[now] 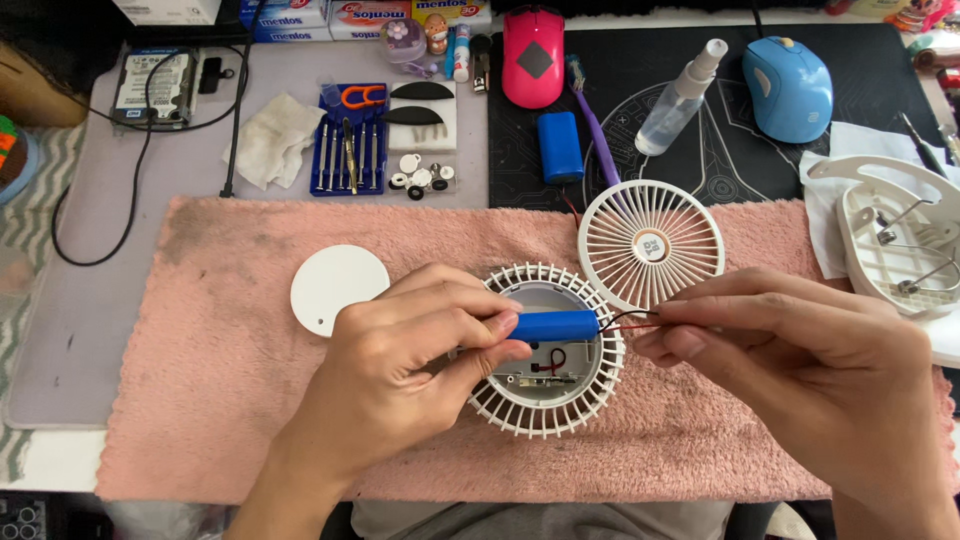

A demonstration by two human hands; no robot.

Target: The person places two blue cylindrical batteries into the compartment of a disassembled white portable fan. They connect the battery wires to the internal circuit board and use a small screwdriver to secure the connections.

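Note:
My left hand pinches one end of a blue cylindrical battery and holds it level over the open white fan housing. Thin red and black wires run from the battery's other end; my right hand pinches them between thumb and fingers. Inside the housing a small circuit board with a red wire shows. The housing lies on a pink towel.
A white fan grille and a round white cover lie on the towel. Behind are a second blue battery, a blue screwdriver set, a spray bottle, a pink mouse, a blue mouse and a white fan stand.

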